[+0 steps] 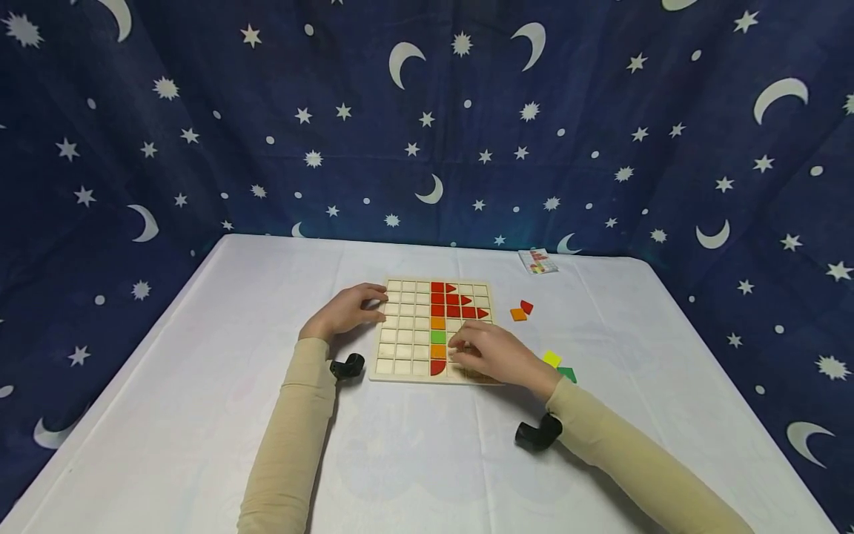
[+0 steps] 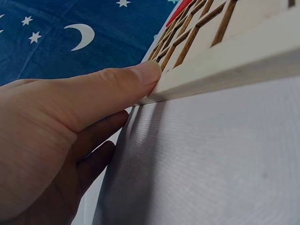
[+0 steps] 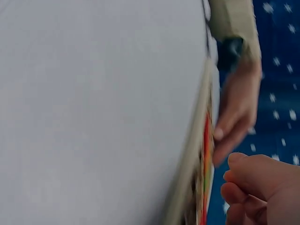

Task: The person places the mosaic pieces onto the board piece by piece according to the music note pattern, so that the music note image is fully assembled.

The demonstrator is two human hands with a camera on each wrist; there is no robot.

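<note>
A square wooden grid board [image 1: 403,311] lies on the table with colored tiles in its cells. Red squares and triangles form three rows at the top. Below them run an orange tile [image 1: 437,323], a green tile [image 1: 437,337], another orange tile [image 1: 437,351] and a red rounded tile [image 1: 437,367]. My left hand [image 1: 347,310] touches the board's left edge, its thumb [image 2: 124,82] stretched out against the rim. My right hand [image 1: 497,352] is over the board's lower right, fingers bent beside the lower orange tile. In the right wrist view its thumb and fingertips [image 3: 236,160] come close together; anything between them is hidden.
Right of the board lie loose orange [image 1: 518,314] and red [image 1: 526,306] tiles. Nearer my right wrist are yellow [image 1: 551,359] and green [image 1: 567,374] tiles. A small pattern card [image 1: 537,261] sits at the back. A starry blue curtain [image 1: 427,133] stands behind the white table.
</note>
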